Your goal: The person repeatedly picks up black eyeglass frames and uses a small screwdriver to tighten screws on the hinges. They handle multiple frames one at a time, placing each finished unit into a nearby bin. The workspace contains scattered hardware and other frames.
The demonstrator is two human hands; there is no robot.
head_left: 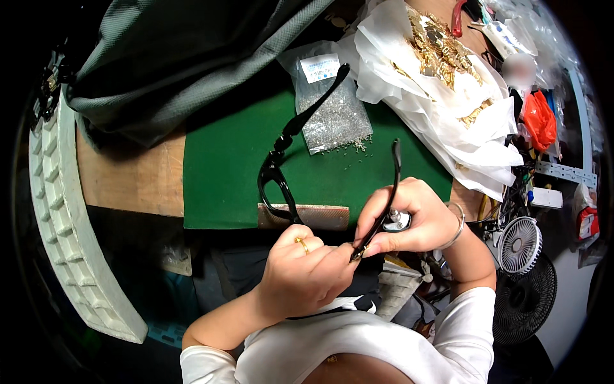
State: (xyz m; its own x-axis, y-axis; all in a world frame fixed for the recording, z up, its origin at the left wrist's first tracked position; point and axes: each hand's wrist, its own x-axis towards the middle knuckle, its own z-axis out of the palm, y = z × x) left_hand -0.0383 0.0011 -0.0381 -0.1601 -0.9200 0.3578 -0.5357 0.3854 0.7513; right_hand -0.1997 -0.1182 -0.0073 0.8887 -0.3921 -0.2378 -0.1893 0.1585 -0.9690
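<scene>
Head: black glasses frame [275,169] spans both hands [309,272] [427,217].

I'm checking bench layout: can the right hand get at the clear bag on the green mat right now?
Probably yes: open green mat leads to the clear bag, though the right hand would likely have to release the black glasses first.
</scene>
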